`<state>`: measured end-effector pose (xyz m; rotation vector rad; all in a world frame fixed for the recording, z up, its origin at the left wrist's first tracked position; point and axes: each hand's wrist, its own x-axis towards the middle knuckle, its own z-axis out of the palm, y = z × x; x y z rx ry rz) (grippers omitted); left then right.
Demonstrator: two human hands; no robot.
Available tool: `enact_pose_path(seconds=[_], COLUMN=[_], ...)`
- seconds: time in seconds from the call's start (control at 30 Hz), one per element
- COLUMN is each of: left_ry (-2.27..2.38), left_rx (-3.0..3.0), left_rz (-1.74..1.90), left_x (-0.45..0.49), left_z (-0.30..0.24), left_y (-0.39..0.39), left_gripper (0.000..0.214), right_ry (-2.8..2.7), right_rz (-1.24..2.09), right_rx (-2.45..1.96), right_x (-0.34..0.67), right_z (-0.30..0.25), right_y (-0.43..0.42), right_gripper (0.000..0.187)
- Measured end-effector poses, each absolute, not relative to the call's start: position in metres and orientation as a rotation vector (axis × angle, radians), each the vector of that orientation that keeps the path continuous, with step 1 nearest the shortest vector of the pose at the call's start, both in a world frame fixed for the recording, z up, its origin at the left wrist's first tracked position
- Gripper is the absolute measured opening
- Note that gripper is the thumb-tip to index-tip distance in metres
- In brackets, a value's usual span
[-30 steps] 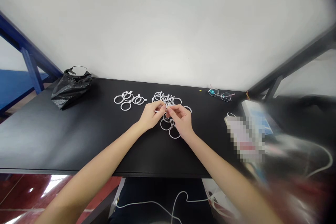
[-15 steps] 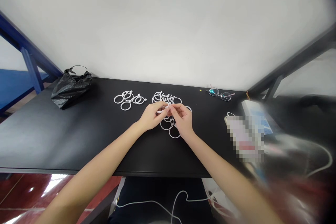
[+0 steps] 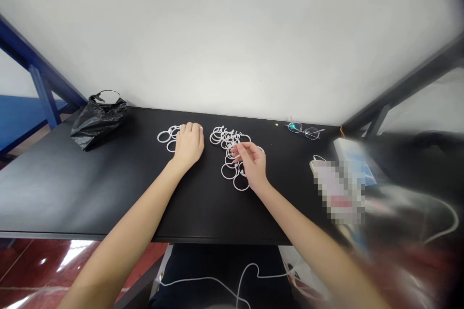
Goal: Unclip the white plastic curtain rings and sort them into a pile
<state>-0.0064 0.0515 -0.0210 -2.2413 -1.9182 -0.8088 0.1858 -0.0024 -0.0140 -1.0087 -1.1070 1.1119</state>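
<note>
Overlapping the smaller cluster of white plastic-looking rings (image 3: pixel 170 132), the curled left hand (image 3: pixel 189 144) has parted from the right hand (image 3: pixel 253 163), loosely pinched at the larger white-ring pile (image 3: pixel 228 142); whether either holds one is unclear.

Wall (image 3: pixel 232 67): pale and bright, strongest low in the middle.
Tabletop (image 3: pixel 119 193): soft grey sheen at left — darker shadow crossing it.
Floor (image 3: pixel 36 270): hard white glare on red.
Glasses (image 3: pixel 303 131): cyan glint on one lens.
White rings (image 3: pixel 227 137): outlines clear, finer detail too small to read.
Forearms (image 3: pixel 137 222): stretched toward the lower corners.
Right side: smeared, out of focus — hard to tell what lies there.
Pixelated patch (image 3: pixel 340 198): blocks hide the detail.
Top right corner: black vignette.
</note>
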Motion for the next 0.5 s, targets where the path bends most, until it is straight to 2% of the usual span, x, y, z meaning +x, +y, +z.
enact_pose_path(seconds=[0.1, 0.27, 0.5], left_ry=[-1.99, -1.967, -1.939], left_rx=[-2.188, -2.221, -2.212], left_rz=[-0.66, -0.635, -0.634], left_x=[-0.0093, -0.0105, -0.013], left_z=[-0.0238, -0.0257, -0.0298], left_y=[0.0522, 0.0514, 0.0525], left_gripper=[0.031, 0.033, 0.029], right_ry=[-1.114, -1.185, -1.691], right_rz=[1.109, 1.048, 0.737], right_rx=[-1.023, -1.054, -1.068], right_x=[0.1859, 0.1861, 0.1869], right_z=[-0.0142, -0.0172, -0.021], right_y=[-0.0019, -0.0018, -0.0092], right_gripper=[0.026, 0.024, 0.013])
